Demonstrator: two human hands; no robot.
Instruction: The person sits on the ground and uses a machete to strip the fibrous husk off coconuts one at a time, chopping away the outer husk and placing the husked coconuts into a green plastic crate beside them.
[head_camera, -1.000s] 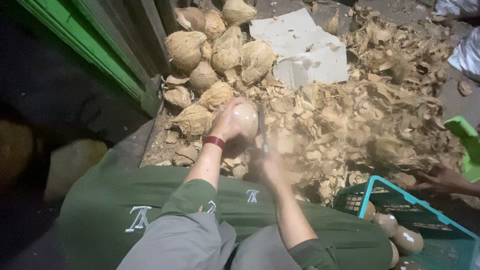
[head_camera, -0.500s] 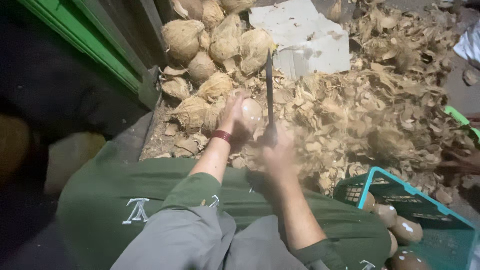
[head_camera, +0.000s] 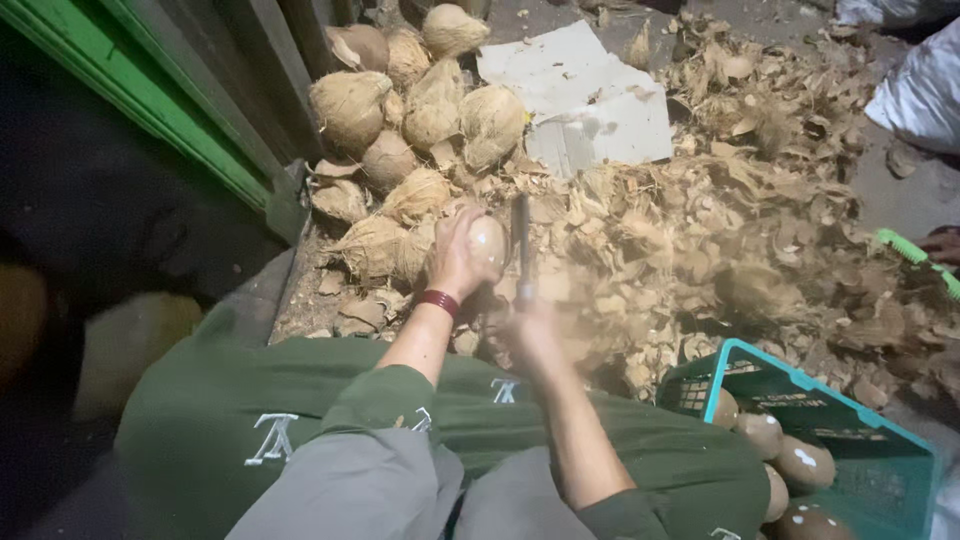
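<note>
At the far left we keep the green doorframe (head_camera: 150, 110) out of our swing, and just right of it lies the stack of unhusked coconuts (head_camera: 400, 110), within easy reach but well clear of the blade. Our left hand (head_camera: 455, 262) is wrapped around the coconut (head_camera: 488, 245) we are trimming, fingers curled over its left side, a red wristband (head_camera: 437, 301) at the wrist. The nut sits held up above the husk litter, its pale, mostly cleaned face turned toward the blade. We judge that the grip works best with fingertips kept behind the nut's widest part, away from the cutting side.

Just beside the nut stands the knife (head_camera: 520, 240), blade upright and close to the shell. Our right hand (head_camera: 530, 330) is blurred; it looks closed on the handle, though we cannot make out the fingers. Short, glancing strokes along the shell seem wiser than deep chops, with the nut turned a little between them.

Further right spreads the heap of husk shavings (head_camera: 740, 220), and at the lower right the teal crate (head_camera: 880, 440) holds peeled coconuts (head_camera: 800, 462), near enough for a short drop.
</note>
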